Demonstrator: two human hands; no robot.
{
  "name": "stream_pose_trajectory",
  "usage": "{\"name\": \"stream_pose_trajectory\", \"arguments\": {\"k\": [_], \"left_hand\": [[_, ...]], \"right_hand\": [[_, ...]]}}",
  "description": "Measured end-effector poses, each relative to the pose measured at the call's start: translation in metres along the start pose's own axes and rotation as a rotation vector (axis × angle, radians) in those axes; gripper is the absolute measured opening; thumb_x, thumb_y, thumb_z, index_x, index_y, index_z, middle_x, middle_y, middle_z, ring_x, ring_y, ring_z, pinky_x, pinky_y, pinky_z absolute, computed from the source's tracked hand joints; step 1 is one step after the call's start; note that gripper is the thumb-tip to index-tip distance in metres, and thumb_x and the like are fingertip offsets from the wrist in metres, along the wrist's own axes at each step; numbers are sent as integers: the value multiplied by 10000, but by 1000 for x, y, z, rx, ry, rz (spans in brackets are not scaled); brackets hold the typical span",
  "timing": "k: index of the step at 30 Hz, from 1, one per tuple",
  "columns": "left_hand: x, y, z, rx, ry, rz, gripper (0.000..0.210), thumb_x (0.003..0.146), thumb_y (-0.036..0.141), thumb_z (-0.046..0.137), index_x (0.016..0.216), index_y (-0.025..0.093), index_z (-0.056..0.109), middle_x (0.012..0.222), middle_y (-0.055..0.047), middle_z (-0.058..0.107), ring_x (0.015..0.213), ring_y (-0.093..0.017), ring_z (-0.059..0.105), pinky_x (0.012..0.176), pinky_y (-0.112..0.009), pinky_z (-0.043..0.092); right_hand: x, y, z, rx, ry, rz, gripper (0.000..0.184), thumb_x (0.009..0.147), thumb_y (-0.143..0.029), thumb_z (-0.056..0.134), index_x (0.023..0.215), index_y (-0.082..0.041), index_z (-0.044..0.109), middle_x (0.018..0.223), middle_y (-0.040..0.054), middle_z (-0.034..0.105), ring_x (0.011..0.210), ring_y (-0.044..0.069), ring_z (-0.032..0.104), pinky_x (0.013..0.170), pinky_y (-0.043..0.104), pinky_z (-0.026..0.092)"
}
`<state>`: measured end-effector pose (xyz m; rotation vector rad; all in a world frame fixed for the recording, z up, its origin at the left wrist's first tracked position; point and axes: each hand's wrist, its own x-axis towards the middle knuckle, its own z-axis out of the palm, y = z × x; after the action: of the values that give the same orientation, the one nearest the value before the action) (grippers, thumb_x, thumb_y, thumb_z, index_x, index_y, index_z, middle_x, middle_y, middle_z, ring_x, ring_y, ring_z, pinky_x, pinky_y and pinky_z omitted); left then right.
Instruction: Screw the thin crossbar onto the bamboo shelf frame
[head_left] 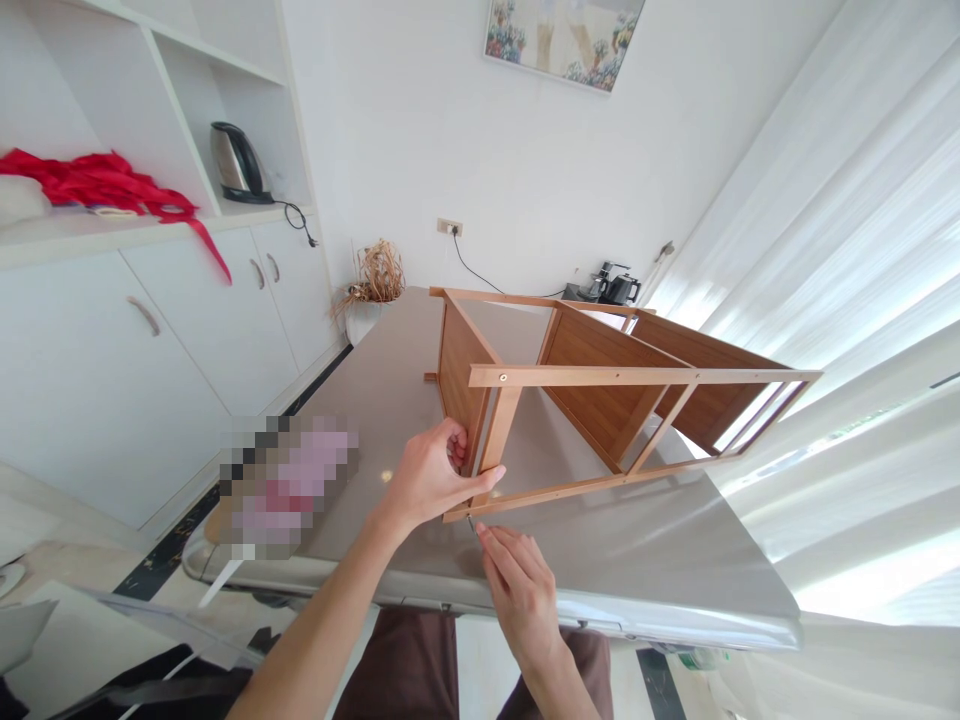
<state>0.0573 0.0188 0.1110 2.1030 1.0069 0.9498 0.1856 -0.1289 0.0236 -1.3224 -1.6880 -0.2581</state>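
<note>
Wooden shelf frame lies sideways, left hand gripping it.

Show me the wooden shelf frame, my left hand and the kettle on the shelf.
wooden shelf frame (600,376), head view, top rail.
left hand (431,475), head view, back of hand.
kettle (234,160), head view, steel body.

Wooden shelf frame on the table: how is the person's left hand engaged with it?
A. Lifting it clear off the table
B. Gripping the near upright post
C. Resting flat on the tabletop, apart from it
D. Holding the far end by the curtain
B: the left hand wraps the near upright of the wooden shelf frame, which lies on the table.
</note>
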Motion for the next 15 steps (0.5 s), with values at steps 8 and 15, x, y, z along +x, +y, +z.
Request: {"name": "stream_pose_trajectory", "arguments": {"k": [8,15], "left_hand": [[1,5,-1,3,-2,0,437,699,591,759,773,239,512,751,9,673,689,-182,653,655,-304,510],[0,4,-2,5,-7,-4,443,683,593,767,779,238,520,756,8,686,711,-191,668,664,-304,507]], "right_hand": [[-5,6,0,-44,-17,-40,443,949,-10,594,1344,-210,598,1072,67,746,983,193,696,817,336,563],[6,10,-16,-127,-142,-123,377,995,-70,557,1351,-188,595,1121,83,744,1058,200,692,811,324,542]]}}
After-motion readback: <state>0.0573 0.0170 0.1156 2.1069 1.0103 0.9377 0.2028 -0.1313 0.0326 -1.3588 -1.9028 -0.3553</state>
